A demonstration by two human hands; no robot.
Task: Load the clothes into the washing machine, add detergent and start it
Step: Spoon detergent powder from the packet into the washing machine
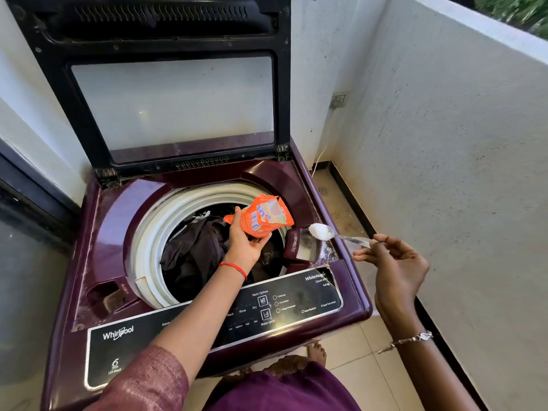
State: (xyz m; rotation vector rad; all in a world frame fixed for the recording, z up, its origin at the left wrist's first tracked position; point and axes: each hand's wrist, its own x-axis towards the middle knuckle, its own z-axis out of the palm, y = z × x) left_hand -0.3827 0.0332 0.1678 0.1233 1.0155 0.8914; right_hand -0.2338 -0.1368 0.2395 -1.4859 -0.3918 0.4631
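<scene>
A person stands at a maroon Whirlpool top-loading washing machine (89, 262) in a tiled corner, its glass-paned lid (172, 102) raised upright against the wall. Dark clothes (192, 250) lie heaped inside the drum, ringed by the white tub rim (154, 232).

The left hand (244, 241) reaches over the drum opening, fingers and thumb curled round the lower end of an orange detergent packet (264, 216), which is tilted with its torn mouth pointing up and to the right. A red thread band (234, 266) circles that wrist.

The right hand (394, 262) pinches the handle end of a metal spoon (347, 237) between thumb and fingertips, the other fingers loosely spread. The bowl of the spoon carries a mound of white detergent powder (320, 231) and hangs just above the pulled-out detergent drawer (302, 247) at the right edge of the drum, just beside the packet's mouth. Traces of white powder dust the machine's top around the drawer. A silver chain bracelet (412, 339) sits on the right wrist.

The black control panel (296, 301) runs along the front edge below both arms, marked "Wash Options" and "Water Level". On the wall behind, a white cable (320, 155) drops from a wall socket (338, 99) to the floor (370, 366). A bare foot (317, 350) shows at the machine's base.
</scene>
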